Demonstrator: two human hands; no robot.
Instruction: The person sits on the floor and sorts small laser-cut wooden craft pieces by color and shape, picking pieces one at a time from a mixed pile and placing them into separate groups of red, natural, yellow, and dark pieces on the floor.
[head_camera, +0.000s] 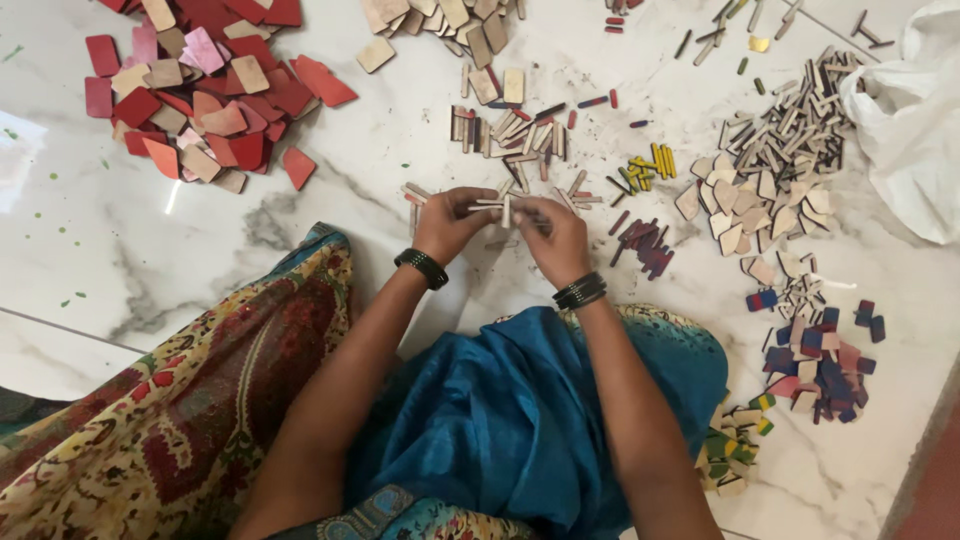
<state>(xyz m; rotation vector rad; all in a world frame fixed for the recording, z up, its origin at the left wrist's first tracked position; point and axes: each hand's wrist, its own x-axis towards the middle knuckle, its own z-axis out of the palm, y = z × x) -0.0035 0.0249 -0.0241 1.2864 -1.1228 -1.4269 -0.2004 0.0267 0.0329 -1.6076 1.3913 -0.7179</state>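
Nearest the camera, blue cloth (510, 420) and a red-and-cream patterned fabric (190, 400) cover the person's lap, and both forearms reach forward over them, each wrist wearing dark bangles (421, 267). Just past the lap, above the white marble floor (120, 260), the left hand (450, 222) and the right hand (553, 238) meet, fingers curled narrow around a small wooden piece (500, 206): pale, unpainted, made of thin flat sticks crossing one another, one short stick standing upright between the fingertips; how the parts join is hidden by the fingers. Beside the right hand lies a cluster of dark maroon sticks (642, 246), and farther right a heap of blue, pink and plain tiles (820, 355), with green and yellow ones (735, 450) near the knee. Beyond the hands a scatter of bare wooden sticks (510, 132) lies with a few yellow sticks (652, 163) to its right. Farther out sit a pile of pale shield-shaped pieces (745, 205), a mound of red and pink rounded tiles (205, 85) at far left, and a white plastic bag (905, 115) at the right edge
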